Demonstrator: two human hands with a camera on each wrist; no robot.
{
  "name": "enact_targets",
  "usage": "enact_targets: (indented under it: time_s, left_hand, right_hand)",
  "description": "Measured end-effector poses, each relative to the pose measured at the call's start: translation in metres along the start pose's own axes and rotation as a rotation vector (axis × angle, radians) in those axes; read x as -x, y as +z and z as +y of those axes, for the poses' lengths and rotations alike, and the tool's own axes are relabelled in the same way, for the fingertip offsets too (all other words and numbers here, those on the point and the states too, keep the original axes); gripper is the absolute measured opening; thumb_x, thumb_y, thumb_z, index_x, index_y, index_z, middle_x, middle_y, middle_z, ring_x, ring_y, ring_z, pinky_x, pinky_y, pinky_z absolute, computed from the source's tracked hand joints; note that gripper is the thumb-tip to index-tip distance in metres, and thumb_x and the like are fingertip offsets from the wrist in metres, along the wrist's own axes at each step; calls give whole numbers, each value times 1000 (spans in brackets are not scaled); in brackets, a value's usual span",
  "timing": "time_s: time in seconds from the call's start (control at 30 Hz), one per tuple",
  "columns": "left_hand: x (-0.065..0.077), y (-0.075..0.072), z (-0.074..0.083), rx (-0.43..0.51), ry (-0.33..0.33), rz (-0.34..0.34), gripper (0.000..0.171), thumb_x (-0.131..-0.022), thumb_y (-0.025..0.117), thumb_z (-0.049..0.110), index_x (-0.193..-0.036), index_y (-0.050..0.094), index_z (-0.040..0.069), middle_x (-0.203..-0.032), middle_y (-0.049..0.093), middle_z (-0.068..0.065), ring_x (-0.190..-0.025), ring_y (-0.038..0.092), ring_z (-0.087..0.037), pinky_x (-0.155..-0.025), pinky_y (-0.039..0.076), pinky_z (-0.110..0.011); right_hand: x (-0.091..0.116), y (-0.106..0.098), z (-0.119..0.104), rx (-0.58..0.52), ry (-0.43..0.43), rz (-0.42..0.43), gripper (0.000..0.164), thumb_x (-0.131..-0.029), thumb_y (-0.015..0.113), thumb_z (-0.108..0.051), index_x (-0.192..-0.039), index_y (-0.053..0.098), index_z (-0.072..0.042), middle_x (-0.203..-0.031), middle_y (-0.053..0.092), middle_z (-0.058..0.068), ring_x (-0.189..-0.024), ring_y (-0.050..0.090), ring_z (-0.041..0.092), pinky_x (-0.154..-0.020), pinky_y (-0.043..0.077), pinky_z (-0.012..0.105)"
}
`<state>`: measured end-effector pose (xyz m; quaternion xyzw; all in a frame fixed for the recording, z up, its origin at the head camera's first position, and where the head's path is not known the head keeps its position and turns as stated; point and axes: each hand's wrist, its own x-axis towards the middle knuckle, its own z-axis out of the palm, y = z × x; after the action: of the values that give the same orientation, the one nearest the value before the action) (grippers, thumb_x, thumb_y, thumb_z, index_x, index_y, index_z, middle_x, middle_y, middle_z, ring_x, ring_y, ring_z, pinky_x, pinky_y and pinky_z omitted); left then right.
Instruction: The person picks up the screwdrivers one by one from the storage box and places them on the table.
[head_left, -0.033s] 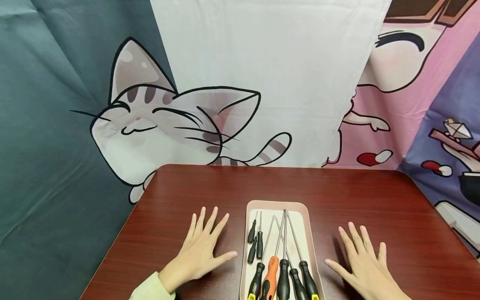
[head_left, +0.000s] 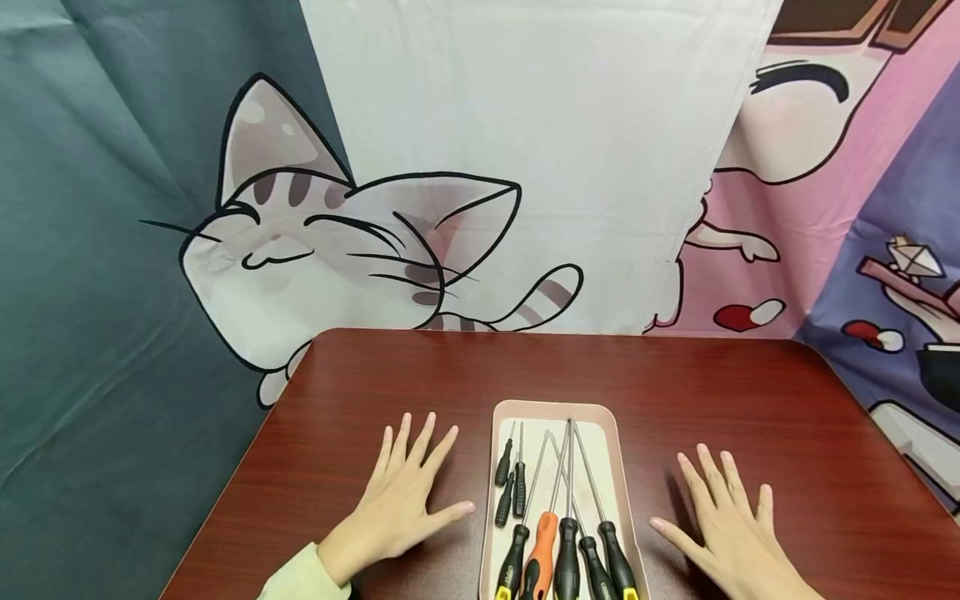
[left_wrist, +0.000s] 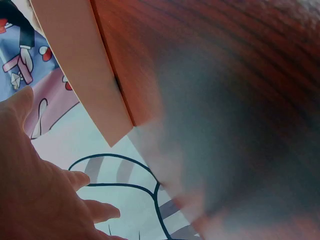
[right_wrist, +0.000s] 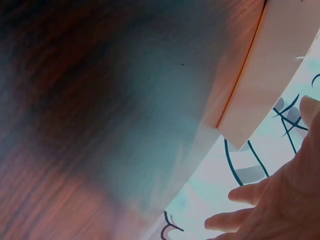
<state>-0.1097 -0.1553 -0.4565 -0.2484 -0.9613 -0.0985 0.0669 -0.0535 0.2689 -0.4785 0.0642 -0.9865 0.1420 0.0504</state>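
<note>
A shallow tray (head_left: 555,408) with a pinkish rim and pale floor lies between the two hands in the head view. Three small black screwdrivers (head_left: 519,492) are in its upper left part. Below them, larger screwdrivers with long shafts lie side by side, one with an orange handle (head_left: 546,537) and several with black handles (head_left: 567,554). My left hand (head_left: 405,492) is left of the tray, palm down, fingers spread, holding nothing. To the right of the tray, my right hand (head_left: 731,525) is likewise spread and holds nothing. Both wrist views show the tray's side wall (left_wrist: 95,75) beside the fingers.
The dark red wooden table (head_left: 420,367) reflects light in both wrist views. Behind it hangs a cloth backdrop (head_left: 600,125) with a cartoon cat and other drawn figures. The tray's near end is cut off by the bottom of the head view.
</note>
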Motion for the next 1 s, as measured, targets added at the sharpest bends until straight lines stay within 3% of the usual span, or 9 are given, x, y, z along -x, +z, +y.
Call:
enact_targets:
  time_s: [0.23, 0.47, 0.6, 0.8, 1.0]
  left_hand:
    - [3, 1, 1, 5, -7, -20, 92, -88, 54, 73, -158, 28, 20, -163, 17, -16, -148, 2, -44, -119, 4, -63]
    - [4, 4, 1, 34, -15, -38, 89, -89, 56, 69, -158, 29, 19, -161, 23, -17, -148, 8, -44, -120, 8, -61]
    - [1, 3, 2, 59, -12, -50, 88, -90, 56, 68, -158, 30, 18, -161, 24, -17, -149, 10, -41, -120, 9, -59]
    - [-2, 0, 5, 77, -4, -48, 86, -92, 53, 67, -157, 31, 16, -160, 28, -17, -148, 16, -40, -120, 14, -58]
    - [-1, 0, 8, 130, -22, -56, 83, -94, 55, 61, -158, 28, 16, -160, 28, -15, -148, 19, -39, -121, 15, -55]
  right_hand:
    - [3, 2, -1, -9, 6, -1, 94, -89, 62, -64, -153, 32, -2, -161, 16, 25, -150, -7, 39, -103, -10, 81]
    - [6, 4, 1, -25, -3, 49, 90, -90, 64, -59, -152, 33, -2, -161, 17, 24, -150, -11, 34, -107, -14, 76]
    - [5, 2, 0, -39, -15, 73, 87, -91, 63, -57, -152, 34, -2, -159, 22, 25, -151, -6, 35, -111, -11, 72]
    - [1, -3, -3, -115, -67, 132, 76, -95, 65, -47, -146, 40, 5, -148, 37, 29, -139, 27, 49, -119, 12, 61]
    - [-2, -6, -10, -217, -93, 201, 60, -96, 68, -32, -138, 47, 5, -137, 46, 24, -125, 41, 43, -107, 31, 52]
